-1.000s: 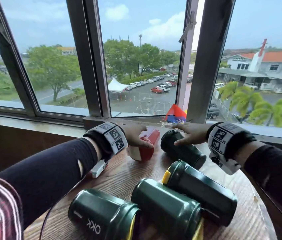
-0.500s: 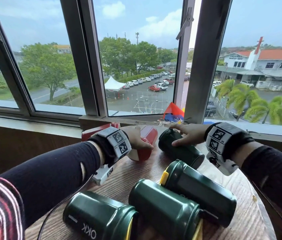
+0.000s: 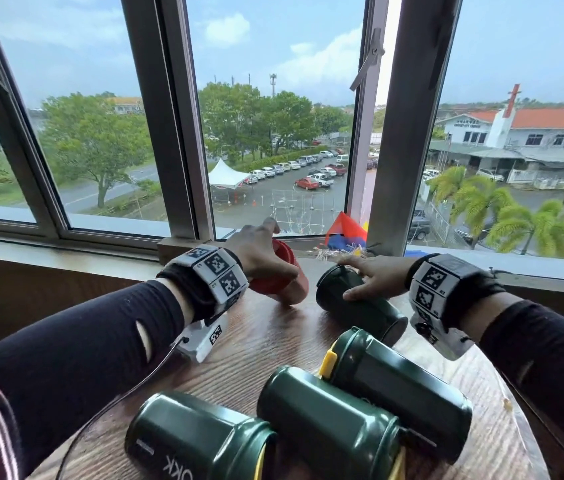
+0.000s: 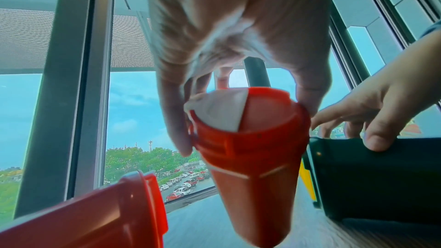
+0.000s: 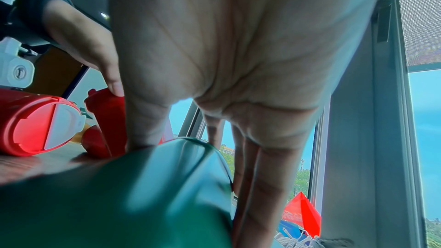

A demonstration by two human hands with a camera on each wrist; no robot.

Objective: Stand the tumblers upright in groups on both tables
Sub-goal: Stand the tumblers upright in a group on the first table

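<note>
Red plastic fills my left hand: I grip the red tumbler round its lid end, thumb on one side and fingers on the other, and it stands tilted with its narrow base on the wooden table. A second red tumbler lies on its side just beside it (seen only from my left wrist and, past my thumb, from the right). My right hand rests on a dark green tumbler that lies on its side near the window sill, thumb against its near flank, fingers reaching straight down past its lid end; whether they clasp it I cannot tell. Three more green tumblers lie on their sides nearer me, touching one another, one marked with white letters.
</note>
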